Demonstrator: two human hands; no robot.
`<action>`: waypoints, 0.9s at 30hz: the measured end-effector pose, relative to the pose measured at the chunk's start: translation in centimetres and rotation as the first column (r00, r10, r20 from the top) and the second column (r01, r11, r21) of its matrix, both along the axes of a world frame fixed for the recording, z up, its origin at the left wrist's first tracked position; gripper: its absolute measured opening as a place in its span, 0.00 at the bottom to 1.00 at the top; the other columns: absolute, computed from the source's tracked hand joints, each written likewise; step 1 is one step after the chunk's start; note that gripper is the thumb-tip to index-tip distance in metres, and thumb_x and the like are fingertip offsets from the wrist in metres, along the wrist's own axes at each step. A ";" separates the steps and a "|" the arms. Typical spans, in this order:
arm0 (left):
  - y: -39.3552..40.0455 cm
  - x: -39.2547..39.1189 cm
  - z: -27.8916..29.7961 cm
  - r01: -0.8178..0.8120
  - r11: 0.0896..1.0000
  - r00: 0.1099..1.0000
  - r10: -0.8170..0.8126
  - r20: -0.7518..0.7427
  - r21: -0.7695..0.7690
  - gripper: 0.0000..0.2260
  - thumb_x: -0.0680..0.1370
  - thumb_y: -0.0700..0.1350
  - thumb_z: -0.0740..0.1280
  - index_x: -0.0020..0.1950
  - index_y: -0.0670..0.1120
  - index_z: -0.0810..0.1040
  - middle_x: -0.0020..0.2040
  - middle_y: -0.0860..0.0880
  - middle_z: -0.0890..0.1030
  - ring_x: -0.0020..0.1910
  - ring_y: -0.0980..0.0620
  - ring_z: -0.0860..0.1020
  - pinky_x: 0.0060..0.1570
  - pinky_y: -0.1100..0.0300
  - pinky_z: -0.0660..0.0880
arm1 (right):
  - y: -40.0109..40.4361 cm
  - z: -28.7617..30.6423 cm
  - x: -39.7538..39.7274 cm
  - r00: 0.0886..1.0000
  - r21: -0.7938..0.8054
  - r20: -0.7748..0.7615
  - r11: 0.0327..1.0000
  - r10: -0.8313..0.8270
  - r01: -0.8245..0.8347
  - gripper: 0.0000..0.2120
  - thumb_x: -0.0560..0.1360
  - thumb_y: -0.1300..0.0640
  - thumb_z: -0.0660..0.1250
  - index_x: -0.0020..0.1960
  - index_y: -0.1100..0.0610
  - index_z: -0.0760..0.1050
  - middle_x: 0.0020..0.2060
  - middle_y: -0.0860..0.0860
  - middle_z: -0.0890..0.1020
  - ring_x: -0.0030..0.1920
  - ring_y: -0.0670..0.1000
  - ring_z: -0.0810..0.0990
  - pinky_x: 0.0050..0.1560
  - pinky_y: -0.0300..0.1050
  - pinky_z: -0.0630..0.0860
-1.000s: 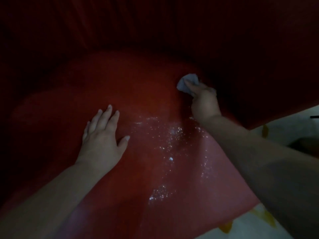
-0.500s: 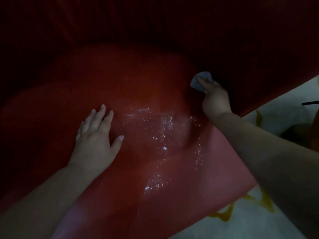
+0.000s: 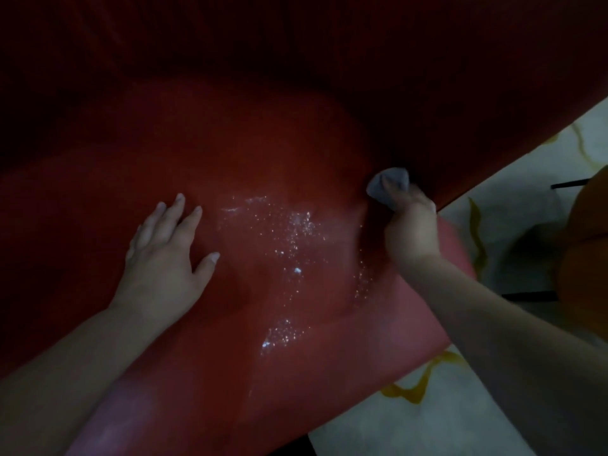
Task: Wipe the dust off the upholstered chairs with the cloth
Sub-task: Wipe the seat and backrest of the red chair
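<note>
A red upholstered chair seat [image 3: 250, 153] fills most of the dim view, with its dark red backrest [image 3: 394, 60] rising behind. White dust specks [image 3: 289, 238] are scattered over the middle of the seat. My right hand [image 3: 411, 232] is shut on a small grey cloth [image 3: 388, 185], pressed where the seat meets the backrest at the right. My left hand [image 3: 164, 255] lies flat on the seat, fingers spread, left of the dust.
A pale floor [image 3: 493, 406] with yellow markings shows beyond the seat's right and lower edge. An orange object [image 3: 585, 258] and a thin dark bar [image 3: 569, 184] sit at the far right.
My right hand with the cloth has stayed in the crease at the seat's right side, drawing slightly toward me. My left hand rests on the seat as before.
</note>
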State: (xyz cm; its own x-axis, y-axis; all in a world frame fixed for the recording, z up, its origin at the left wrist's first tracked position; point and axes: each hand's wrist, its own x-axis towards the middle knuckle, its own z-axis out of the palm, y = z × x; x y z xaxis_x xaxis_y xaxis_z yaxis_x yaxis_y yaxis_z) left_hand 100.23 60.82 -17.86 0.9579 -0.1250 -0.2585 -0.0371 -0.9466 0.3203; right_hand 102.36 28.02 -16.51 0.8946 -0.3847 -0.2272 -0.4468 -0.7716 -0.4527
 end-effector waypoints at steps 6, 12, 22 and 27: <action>-0.1 -0.2 0.1 -0.002 1.000 1.000 0.002 -0.006 -0.006 0.32 0.75 0.57 0.64 0.76 0.50 0.59 0.79 0.50 0.52 0.77 0.48 0.48 0.73 0.43 0.52 | 9.2 -0.8 -3.3 0.990 0.179 0.134 0.981 0.047 -0.071 0.33 0.68 0.78 0.56 0.69 0.55 0.71 0.71 0.59 0.68 0.75 0.59 0.56 0.76 0.51 0.48; 0.6 -0.2 0.6 0.035 0.999 0.998 -0.035 -0.044 0.000 0.32 0.76 0.58 0.63 0.77 0.51 0.58 0.79 0.51 0.50 0.77 0.49 0.47 0.74 0.43 0.52 | 5.3 1.6 -4.5 0.944 0.182 0.237 0.965 -0.229 0.188 0.30 0.69 0.74 0.58 0.67 0.54 0.73 0.66 0.55 0.73 0.64 0.49 0.70 0.62 0.26 0.61; 1.3 -1.6 0.5 0.039 0.999 0.998 -0.040 -0.051 -0.024 0.32 0.76 0.57 0.64 0.77 0.53 0.56 0.79 0.52 0.48 0.77 0.50 0.45 0.74 0.44 0.50 | 10.3 -0.8 -6.6 0.948 0.097 0.176 0.963 -0.266 0.253 0.22 0.77 0.65 0.60 0.69 0.54 0.71 0.62 0.61 0.68 0.60 0.61 0.68 0.63 0.49 0.64; 1.3 -1.6 0.4 0.044 0.999 0.997 -0.045 -0.055 -0.023 0.32 0.76 0.58 0.63 0.77 0.53 0.56 0.79 0.52 0.47 0.77 0.50 0.45 0.73 0.43 0.51 | 12.3 0.5 -5.2 0.927 0.261 0.299 0.954 -0.227 0.150 0.21 0.77 0.65 0.62 0.69 0.55 0.71 0.64 0.59 0.65 0.62 0.58 0.67 0.67 0.42 0.62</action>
State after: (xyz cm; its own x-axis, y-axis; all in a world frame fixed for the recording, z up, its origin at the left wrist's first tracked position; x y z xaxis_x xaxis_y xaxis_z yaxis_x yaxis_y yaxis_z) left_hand 98.64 62.13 -17.44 0.9357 -0.1732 -0.3074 -0.0607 -0.9373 0.3433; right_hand 97.16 40.36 -15.97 0.8498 -0.5255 -0.0415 -0.3736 -0.5448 -0.7507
